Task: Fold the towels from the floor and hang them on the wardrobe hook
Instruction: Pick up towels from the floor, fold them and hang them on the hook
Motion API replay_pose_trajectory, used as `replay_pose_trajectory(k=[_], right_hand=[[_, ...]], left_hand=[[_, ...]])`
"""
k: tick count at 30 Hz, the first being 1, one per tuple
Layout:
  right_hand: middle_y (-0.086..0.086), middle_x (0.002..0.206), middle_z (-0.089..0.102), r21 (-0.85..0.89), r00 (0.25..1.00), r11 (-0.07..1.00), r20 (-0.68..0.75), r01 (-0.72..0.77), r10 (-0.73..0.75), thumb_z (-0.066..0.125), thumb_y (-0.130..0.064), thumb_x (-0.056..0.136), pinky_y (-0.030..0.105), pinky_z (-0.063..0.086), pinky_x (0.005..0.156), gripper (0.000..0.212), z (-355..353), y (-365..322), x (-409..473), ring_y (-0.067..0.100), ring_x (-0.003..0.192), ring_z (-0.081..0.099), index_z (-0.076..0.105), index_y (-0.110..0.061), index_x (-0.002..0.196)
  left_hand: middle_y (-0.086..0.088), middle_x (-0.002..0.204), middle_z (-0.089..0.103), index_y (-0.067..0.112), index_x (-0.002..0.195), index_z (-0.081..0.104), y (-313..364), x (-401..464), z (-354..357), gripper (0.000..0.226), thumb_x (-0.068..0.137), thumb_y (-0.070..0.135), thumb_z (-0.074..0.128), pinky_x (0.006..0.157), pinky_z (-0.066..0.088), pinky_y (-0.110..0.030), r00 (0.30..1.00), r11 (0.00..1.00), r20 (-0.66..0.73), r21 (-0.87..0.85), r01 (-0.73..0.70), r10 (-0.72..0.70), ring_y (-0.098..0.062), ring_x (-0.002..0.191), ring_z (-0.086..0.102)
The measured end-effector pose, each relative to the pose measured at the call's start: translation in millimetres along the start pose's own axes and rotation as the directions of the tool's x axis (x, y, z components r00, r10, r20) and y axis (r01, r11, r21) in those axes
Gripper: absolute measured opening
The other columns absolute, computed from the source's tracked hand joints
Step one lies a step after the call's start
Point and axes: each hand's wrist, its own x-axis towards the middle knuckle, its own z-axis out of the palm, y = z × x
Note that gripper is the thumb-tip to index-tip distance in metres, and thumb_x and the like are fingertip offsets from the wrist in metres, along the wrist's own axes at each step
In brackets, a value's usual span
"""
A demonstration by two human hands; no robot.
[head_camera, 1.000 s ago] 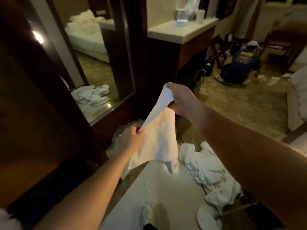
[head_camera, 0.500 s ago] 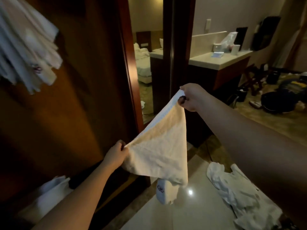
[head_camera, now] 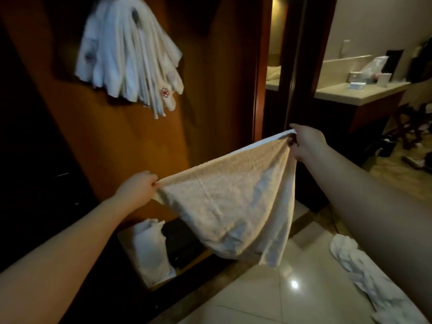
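Since the earlier frames the towel has been raised and stretched wider, and the view has been lifted until the bundle of hung towels (head_camera: pixel 131 54) is seen whole on the wardrobe door (head_camera: pixel 210 90), high at the left. These are folded, white and ribbed at the edges, one marked with a small red flower; the hook itself is hidden beneath them.

Lower left, a white cloth (head_camera: pixel 149 251) is seen in the dark bottom compartment of the wardrobe. The left hand (head_camera: pixel 138 187) is closed in a pinch on one top corner of the held towel (head_camera: pixel 233 206), which hangs in mid-air before the door, clear of the floor. It is cream terry, soft and limp, sagging into a pouch with a small tag near its lower edge. It is judged light and unlikely to slip; it is best taken by the corners or hemmed edge, since nothing in it holds a shape. The right hand (head_camera: pixel 306 143) is closed on the opposite corner, held higher. At the far right, crumpled towels (head_camera: pixel 364 274) lie on the glossy floor tiles (head_camera: pixel 268 302), and a pale worktop (head_camera: pixel 355 93) is seen beyond.
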Motion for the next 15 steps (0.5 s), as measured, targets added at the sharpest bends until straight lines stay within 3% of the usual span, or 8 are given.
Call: replay_pose_trajectory(k=[2, 3, 4, 6, 7, 10, 13, 15], right_hand=[[0.020, 0.128, 0.065, 0.027, 0.994, 1.000, 0.106, 0.013, -0.016, 0.057, -0.007, 0.097, 0.026, 0.056, 0.076, 0.029, 8.3, -0.4, -14.0, 0.019, 0.083, 0.065, 0.065, -0.002, 0.124], [0.016, 0.117, 0.067, 0.079, 0.986, 0.997, 0.168, -0.022, 0.008, 0.058, -0.007, 0.096, 0.027, 0.056, 0.080, 0.021, 10.7, -0.9, -18.7, 0.020, 0.086, 0.067, 0.068, -0.002, 0.114], [0.013, 0.104, 0.066, 0.095, 0.972, 0.995, 0.233, -0.041, 0.018, 0.059, -0.006, 0.094, 0.025, 0.057, 0.074, 0.012, 11.7, -1.9, -27.0, 0.018, 0.081, 0.068, 0.070, -0.004, 0.099], [0.004, 0.086, 0.067, -0.006, 0.943, 1.000, 0.332, 0.023, -0.020, 0.060, 0.000, 0.087, 0.020, 0.054, 0.065, 0.022, 12.4, -2.8, -37.8, 0.013, 0.076, 0.065, 0.073, -0.014, 0.077], [0.000, 0.082, 0.069, -0.116, 0.917, 0.988, 0.395, 0.100, -0.046, 0.059, 0.003, 0.084, 0.020, 0.053, 0.067, 0.029, 15.6, -2.2, -39.2, 0.012, 0.079, 0.065, 0.075, -0.020, 0.074], [0.000, 0.098, 0.071, -0.381, 0.884, 0.841, 0.416, 0.383, -0.215, 0.059, -0.003, 0.087, 0.028, 0.055, 0.081, 0.027, 22.5, 0.4, -49.3, 0.015, 0.095, 0.067, 0.073, -0.022, 0.102], [0.001, 0.105, 0.070, -0.432, 0.884, 0.784, 0.351, 0.446, -0.309, 0.059, -0.023, 0.093, 0.038, 0.054, 0.088, 0.015, 31.5, -1.6, -56.3, 0.019, 0.099, 0.065, 0.068, -0.027, 0.103], [-0.002, 0.107, 0.071, -0.444, 0.871, 0.781, 0.423, 0.440, -0.250, 0.061, -0.040, 0.095, 0.039, 0.051, 0.095, 0.022, 36.5, -3.4, -60.1, 0.018, 0.103, 0.065, 0.069, -0.025, 0.108]], left_hand=[[-0.011, 0.140, 0.049, 0.019, 0.115, 0.062, -22.2, -15.3, -15.4, 0.026, 0.105, 0.034, 0.043, 0.096, 0.044, -0.043, 0.996, 0.996, -0.037, -0.024, 0.081, -0.082, -0.026, 0.123, 0.048], [-0.012, 0.145, 0.047, 0.018, 0.124, 0.060, -30.1, -22.3, -22.0, 0.031, 0.105, 0.035, 0.043, 0.099, 0.043, -0.044, 0.989, 0.978, -0.050, -0.163, 0.131, -0.141, -0.028, 0.127, 0.047], [-0.012, 0.141, 0.051, 0.018, 0.126, 0.060, -36.4, -30.2, -28.7, 0.031, 0.104, 0.034, 0.045, 0.094, 0.045, -0.043, 0.976, 0.910, -0.056, -0.376, 0.173, -0.209, -0.028, 0.121, 0.051], [-0.011, 0.116, 0.066, 0.022, 0.104, 0.067, -47.2, -41.9, -39.4, 0.018, 0.101, 0.029, 0.050, 0.079, 0.048, -0.038, 0.943, 0.606, -0.102, -0.787, 0.118, -0.317, -0.027, 0.101, 0.061], [-0.009, 0.100, 0.069, 0.021, 0.093, 0.066, -51.1, -47.3, -45.7, 0.016, 0.100, 0.027, 0.053, 0.072, 0.047, -0.035, 0.931, 0.447, -0.109, -0.892, 0.063, -0.349, -0.026, 0.091, 0.062], [-0.001, 0.084, 0.071, 0.015, 0.098, 0.068, -61.1, -62.9, -65.8, 0.015, 0.099, 0.026, 0.058, 0.064, 0.050, -0.027, 0.920, 0.113, -0.103, -0.991, -0.065, -0.378, -0.017, 0.079, 0.066], [-0.004, 0.092, 0.076, 0.018, 0.095, 0.076, -73.0, -76.1, -78.3, 0.020, 0.097, 0.032, 0.062, 0.066, 0.057, -0.032, 0.913, 0.019, -0.099, -0.995, -0.100, -0.396, -0.018, 0.083, 0.072], [-0.001, 0.084, 0.077, 0.020, 0.089, 0.075, -83.3, -83.3, -83.8, 0.020, 0.097, 0.032, 0.063, 0.060, 0.058, -0.031, 0.899, -0.024, -0.077, -0.995, -0.097, -0.431, -0.016, 0.074, 0.074]])
